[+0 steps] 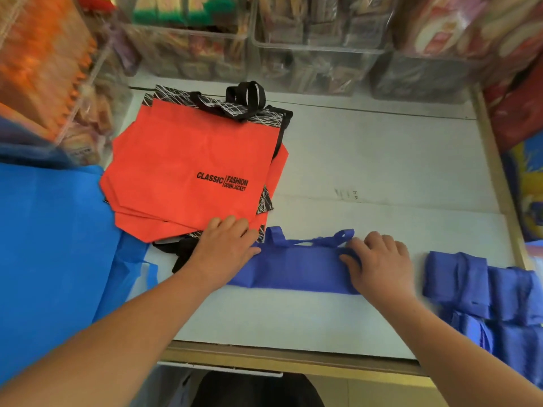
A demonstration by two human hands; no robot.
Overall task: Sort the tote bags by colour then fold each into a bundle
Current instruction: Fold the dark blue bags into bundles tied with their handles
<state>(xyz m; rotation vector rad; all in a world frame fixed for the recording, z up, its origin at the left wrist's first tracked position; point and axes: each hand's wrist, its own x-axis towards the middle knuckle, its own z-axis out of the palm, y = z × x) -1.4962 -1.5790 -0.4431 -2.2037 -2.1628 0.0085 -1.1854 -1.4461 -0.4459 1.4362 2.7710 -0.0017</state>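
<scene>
**Item 1, tote bag in work.** Violet-blue tote bag [293, 268] of matt non-woven fabric, folded into a long flat strip. It lies crosswise on the near middle of the bench [382, 160], its two loop handles [311, 240] bunched along the far edge.
- Left hand [226, 245]: grip wide, fingers straight and flat on the strip's left end, the fingertips lying over the corner of Item 2.
- Right hand [379, 259]: on the strip's right end, knuckles raised, thumb laid across the fabric. Whether this grip pinches the cloth or only presses it cannot be told.

**Item 2, orange-red totes.** Stack of orange-red totes [191, 160], flat and slightly fanned, on the far left of the bench. Smooth fabric, with a black band of crossed white lines and black webbing handles [246, 94]. Printed in black: "CLASSIC | FASHION DOWN JACKET".

**Item 3, bright blue bags.** Bright blue bags [53, 245], thin and creased, spread unfolded over the left edge beside Item 2.

**Item 4, folded bundles.** Violet-blue bundles [482, 286], squat rectangular packets, grouped at the right edge, apart from Item 1.

**Surface and room.** The bench top is pale and white-grey, with seams, faint pen marks and a wood-coloured rim [293, 359]. Clear plastic bins [317, 54] of packaged goods line the back; they are blurred and their labels cannot be read.
</scene>
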